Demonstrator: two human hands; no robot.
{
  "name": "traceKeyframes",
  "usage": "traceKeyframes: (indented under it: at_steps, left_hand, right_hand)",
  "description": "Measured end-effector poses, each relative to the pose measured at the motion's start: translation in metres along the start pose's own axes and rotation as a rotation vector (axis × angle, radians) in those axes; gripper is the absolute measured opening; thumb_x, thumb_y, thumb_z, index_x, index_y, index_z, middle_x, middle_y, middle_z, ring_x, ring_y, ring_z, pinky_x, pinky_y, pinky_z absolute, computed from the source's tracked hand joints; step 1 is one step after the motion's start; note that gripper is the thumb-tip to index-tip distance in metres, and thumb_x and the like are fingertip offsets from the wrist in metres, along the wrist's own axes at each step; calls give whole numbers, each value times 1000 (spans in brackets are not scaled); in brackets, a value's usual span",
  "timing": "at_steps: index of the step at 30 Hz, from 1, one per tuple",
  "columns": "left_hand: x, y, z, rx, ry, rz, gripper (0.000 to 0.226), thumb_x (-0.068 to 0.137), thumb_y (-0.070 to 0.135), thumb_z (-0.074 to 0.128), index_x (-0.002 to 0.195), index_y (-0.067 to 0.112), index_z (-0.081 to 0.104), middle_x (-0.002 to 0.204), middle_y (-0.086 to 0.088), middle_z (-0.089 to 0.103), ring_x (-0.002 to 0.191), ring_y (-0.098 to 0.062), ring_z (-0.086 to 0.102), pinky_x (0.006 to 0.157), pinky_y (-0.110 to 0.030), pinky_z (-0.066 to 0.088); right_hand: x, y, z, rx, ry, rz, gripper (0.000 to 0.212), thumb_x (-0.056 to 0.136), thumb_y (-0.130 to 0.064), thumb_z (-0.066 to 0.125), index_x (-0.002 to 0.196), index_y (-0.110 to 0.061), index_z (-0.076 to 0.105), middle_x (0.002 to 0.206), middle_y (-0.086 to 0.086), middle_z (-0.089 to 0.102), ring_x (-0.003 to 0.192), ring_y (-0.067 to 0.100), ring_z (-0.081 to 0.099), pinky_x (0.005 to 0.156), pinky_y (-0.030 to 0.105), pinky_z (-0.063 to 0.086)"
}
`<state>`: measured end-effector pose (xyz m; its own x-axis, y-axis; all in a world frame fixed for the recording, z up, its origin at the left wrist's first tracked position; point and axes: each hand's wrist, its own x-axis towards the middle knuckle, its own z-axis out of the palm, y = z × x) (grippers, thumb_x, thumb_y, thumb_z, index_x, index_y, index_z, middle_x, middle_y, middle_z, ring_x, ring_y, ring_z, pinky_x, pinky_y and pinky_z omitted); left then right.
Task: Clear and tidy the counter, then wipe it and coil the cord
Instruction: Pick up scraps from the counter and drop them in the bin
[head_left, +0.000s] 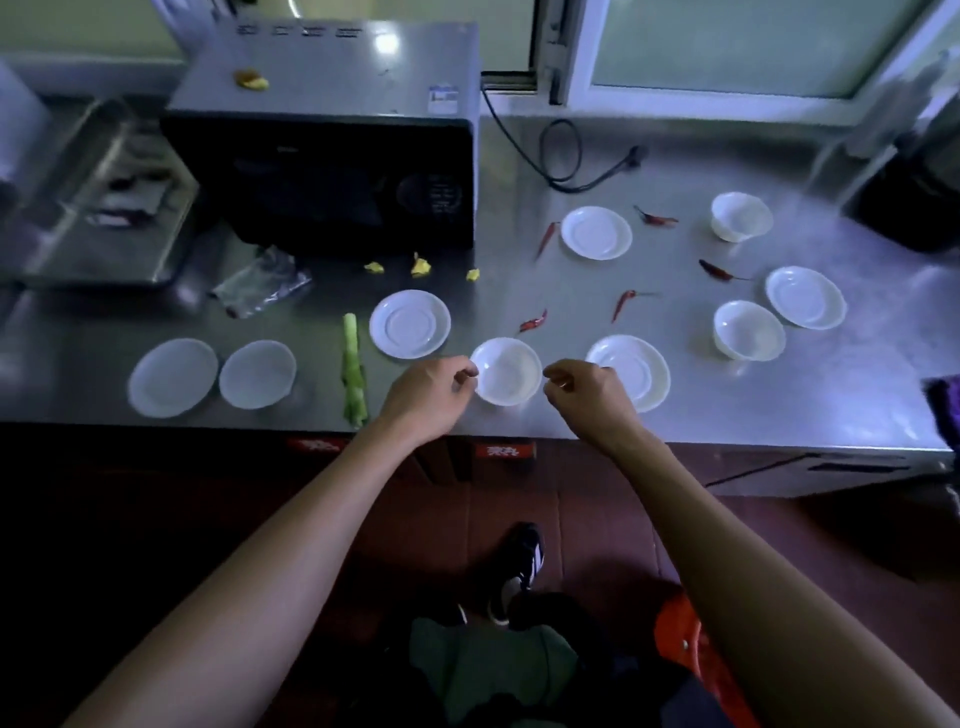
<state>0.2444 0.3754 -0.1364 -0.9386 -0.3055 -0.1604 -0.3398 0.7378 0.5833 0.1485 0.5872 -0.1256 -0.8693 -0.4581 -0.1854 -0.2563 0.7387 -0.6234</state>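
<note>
A: Where does the person stand with the small white bowl (506, 370)?

B: It sits on the desk (571, 291) near the front edge, directly between the two hands. The left hand (428, 392) and right hand (587, 389) have fingers curled and pinched toward its rim, seemingly not yet gripping.

A: Best approach?

B: Pinch opposite rims evenly, lift straight (the plate (644, 371) lies just beyond the right fingers), then stack.

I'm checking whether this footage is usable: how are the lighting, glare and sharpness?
Head view: dim and bluish overall, the floor nearly black; window light glares off the steel counter and the microwave top; wide-angle bending curves the counter's front edge; the left tray and far right corner are smeared, while the left hand, right hand and the small dish between them stay fairly sharp.
</note>
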Motion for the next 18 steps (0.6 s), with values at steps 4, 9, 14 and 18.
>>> traceKeyframes:
  at_steps: [4, 9, 14, 18]
  left_hand:
    - [21, -14, -14, 76, 102, -67, 12, 93, 34, 58, 99, 33, 68, 91, 18, 71, 86, -5, 67, 92, -43, 49]
    - [36, -34, -15, 55, 175, -108, 13, 91, 35, 61, 99, 31, 70, 73, 26, 58, 103, -4, 48, 89, -29, 37]
    - [57, -25, -12, 36, 160, -179, 17, 92, 35, 58, 106, 32, 69, 94, 21, 70, 90, -1, 64, 92, -29, 29]
    - [77, -23, -20, 85, 155, -204, 22, 92, 38, 56, 112, 35, 66, 104, 22, 69, 90, -4, 65, 92, -28, 26]
  right_hand:
    - [49, -13, 3, 35, -72, -45, 27, 89, -27, 61, 114, -25, 71, 109, -4, 74, 100, 20, 67, 86, 32, 53]
    - [96, -15, 4, 63, -134, -94, 29, 90, -21, 60, 118, -22, 70, 114, 0, 72, 103, 22, 66, 91, 36, 54]
    - [118, -14, 7, 95, -148, -101, 44, 91, -21, 63, 135, -24, 60, 122, 4, 69, 106, 22, 67, 97, 40, 53]
    - [135, -16, 11, 80, -167, -104, 47, 91, -21, 62, 138, -24, 58, 126, 4, 67, 105, 22, 67, 96, 39, 54]
